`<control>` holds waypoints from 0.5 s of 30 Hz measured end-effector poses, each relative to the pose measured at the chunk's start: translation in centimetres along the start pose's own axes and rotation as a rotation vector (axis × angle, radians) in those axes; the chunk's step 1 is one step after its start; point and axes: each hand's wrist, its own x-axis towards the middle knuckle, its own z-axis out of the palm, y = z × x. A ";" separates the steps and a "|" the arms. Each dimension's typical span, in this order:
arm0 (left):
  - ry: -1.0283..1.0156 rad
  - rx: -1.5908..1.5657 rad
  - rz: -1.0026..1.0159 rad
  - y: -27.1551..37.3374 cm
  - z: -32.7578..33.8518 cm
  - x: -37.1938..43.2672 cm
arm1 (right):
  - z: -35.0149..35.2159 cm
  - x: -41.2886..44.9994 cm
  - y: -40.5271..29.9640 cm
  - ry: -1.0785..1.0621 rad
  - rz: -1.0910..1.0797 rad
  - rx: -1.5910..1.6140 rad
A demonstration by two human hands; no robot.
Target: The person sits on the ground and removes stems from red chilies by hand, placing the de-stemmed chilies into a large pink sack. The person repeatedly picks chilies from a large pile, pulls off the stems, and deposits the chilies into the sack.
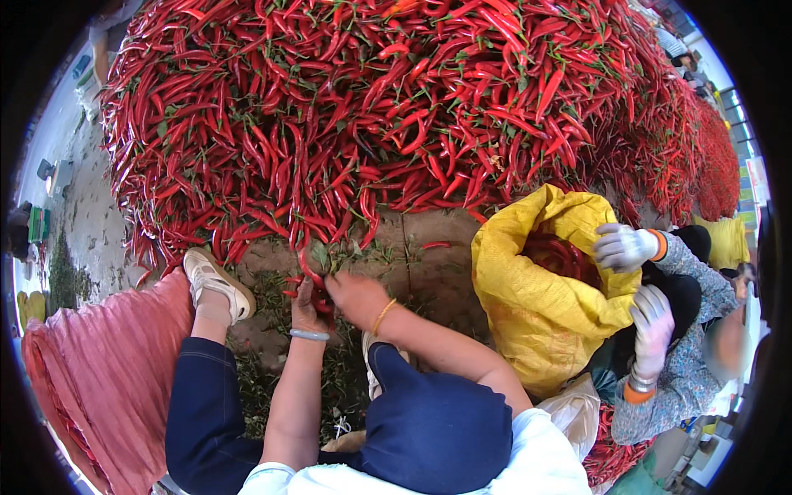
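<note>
My left hand [307,309], with a pale bangle at its wrist, holds several red chili peppers [323,304] low over the littered floor. One curved red chili [309,267] stands up out of that bunch towards the heap. Right beside it, my right hand [360,301] has its fingers curled at the bunch, a yellow band on its wrist. The right fingertips are blurred, so whether they pinch a chili or a stem is unclear. Just beyond both hands rises a large heap of red chili peppers [346,117] with green stems and some leaves.
An open yellow woven sack [526,322] with chilies inside stands at the right. A co-worker's white-gloved hands [640,278] are at its rim. A pink sack [124,371] lies at the left by my shoe [216,284]. Green stems [266,383] litter the floor.
</note>
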 end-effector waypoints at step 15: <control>0.197 0.195 -0.089 -2.2 -0.9 -1.4 | -5.5 1.8 7.9 0.069 0.159 0.372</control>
